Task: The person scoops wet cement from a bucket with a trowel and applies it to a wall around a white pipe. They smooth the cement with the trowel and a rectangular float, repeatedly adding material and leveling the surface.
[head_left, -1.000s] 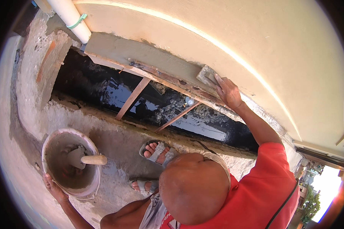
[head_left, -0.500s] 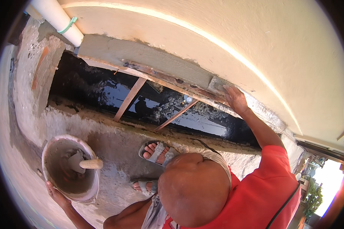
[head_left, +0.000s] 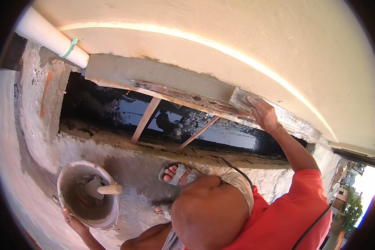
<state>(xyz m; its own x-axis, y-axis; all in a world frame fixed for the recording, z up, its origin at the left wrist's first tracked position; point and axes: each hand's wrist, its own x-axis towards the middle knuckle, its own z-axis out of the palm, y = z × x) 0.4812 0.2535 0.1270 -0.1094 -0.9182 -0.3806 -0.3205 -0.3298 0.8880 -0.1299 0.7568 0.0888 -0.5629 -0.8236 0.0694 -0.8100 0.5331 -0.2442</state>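
Observation:
My right hand (head_left: pixel 264 113) is closed on a grey, flat rectangular block (head_left: pixel 238 98) coated with mortar. The block presses on the end of a smooth band of grey mortar (head_left: pixel 154 75) along the wall's foot. Below the band runs a long reddish-brown wooden strip (head_left: pixel 187 97). At the lower left, my left hand (head_left: pixel 75 222) rests against the outside of a white bucket (head_left: pixel 115 208), its fingers partly hidden by the rim. Wet grey mortar (head_left: pixel 77 196) fills part of the bucket. A trowel (head_left: pixel 109 190) stands in the mortar, its wooden handle over the rim.
Between the wall and the walkway lies an open channel of dark water (head_left: pixel 100 104), crossed by two wooden props (head_left: pixel 146 121). A white pipe (head_left: pixel 50 37) with a green clamp comes down at the upper left. My sandalled feet (head_left: pixel 180 175) stand near the channel edge.
The view has tilted, so bucket and channel sit lower and more to the right. The block shows more clearly beyond my right fingertips. My left hand stays at the bucket.

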